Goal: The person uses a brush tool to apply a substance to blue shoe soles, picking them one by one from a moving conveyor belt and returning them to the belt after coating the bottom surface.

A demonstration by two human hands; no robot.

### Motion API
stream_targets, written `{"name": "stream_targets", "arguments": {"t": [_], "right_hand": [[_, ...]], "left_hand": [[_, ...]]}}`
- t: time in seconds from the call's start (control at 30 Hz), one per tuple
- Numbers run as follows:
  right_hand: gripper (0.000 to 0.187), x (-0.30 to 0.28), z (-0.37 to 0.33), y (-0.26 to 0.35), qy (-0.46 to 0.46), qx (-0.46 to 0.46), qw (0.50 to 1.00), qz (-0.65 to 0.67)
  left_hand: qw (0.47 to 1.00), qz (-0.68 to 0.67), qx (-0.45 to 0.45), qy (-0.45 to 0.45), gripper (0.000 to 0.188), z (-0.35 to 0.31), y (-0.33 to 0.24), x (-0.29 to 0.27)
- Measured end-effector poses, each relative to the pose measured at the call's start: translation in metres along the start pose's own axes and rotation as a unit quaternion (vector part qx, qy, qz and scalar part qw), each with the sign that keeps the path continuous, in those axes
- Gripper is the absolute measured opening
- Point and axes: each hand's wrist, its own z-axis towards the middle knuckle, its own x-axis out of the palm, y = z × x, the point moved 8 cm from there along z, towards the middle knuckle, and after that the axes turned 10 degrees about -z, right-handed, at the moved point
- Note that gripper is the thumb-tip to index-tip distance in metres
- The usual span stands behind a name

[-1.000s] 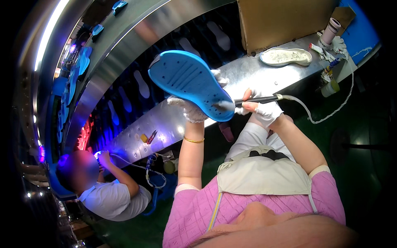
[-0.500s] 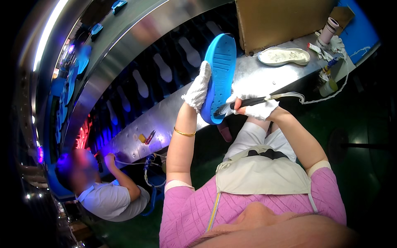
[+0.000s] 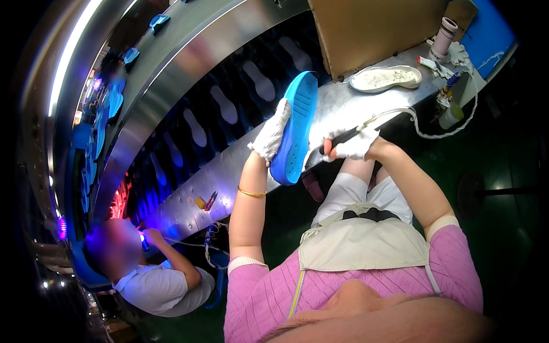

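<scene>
A blue shoe sole [image 3: 299,123] is held tilted up over the bench edge, its grooved and dimpled inner face showing. My left hand [image 3: 271,134], in a white glove, is closed round the sole's left side. In my right hand [image 3: 355,146], also gloved in white with some fingertips bare, is a black-handled brush [image 3: 345,136] with a pale hose at its back end. The brush's bristle end points toward the sole's lower right edge; whether it touches cannot be made out.
A whitish, stained sole [image 3: 386,78] lies on the metal bench [image 3: 337,108] beside a cardboard sheet [image 3: 377,34]. Behind the bench, a dark rack carries several grey soles [image 3: 259,81]. A pink cup [image 3: 445,37] stands far right. A co-worker [image 3: 163,286] sits at left.
The sole has come slightly nearer and turned more edge-on. The brush, earlier on the sole's lower inner face, has moved off to its right edge. The co-worker's head and arm have shifted.
</scene>
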Motion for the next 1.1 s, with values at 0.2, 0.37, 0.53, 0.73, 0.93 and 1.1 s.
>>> {"name": "stream_targets", "arguments": {"t": [0.2,0.37,0.53,0.73,0.93,1.1], "right_hand": [[0.008,-0.007,0.006,0.011,-0.034,0.024,0.998,-0.045],[0.012,-0.018,-0.006,0.005,-0.045,0.008,0.998,-0.044],[0.015,-0.023,-0.016,0.009,-0.111,-0.012,0.980,0.166],[0.015,-0.016,-0.018,-0.014,-0.165,-0.008,0.980,0.113],[0.013,-0.030,-0.009,-0.011,-0.314,-0.088,0.945,0.022],[0.017,0.012,-0.021,0.026,-0.186,-0.158,0.965,-0.097]], "left_hand": [[0.997,-0.028,0.048,-0.044,0.069,-0.006,0.000,-0.013],[0.977,-0.154,0.149,0.000,0.070,-0.019,-0.020,-0.023],[0.865,-0.461,0.147,0.131,0.077,-0.018,-0.010,-0.039],[0.850,-0.512,0.022,0.123,0.049,-0.017,0.075,-0.004],[0.837,-0.508,0.057,0.197,0.062,-0.036,0.077,0.048],[0.855,-0.503,0.085,0.094,0.056,-0.025,0.088,0.038]]}}
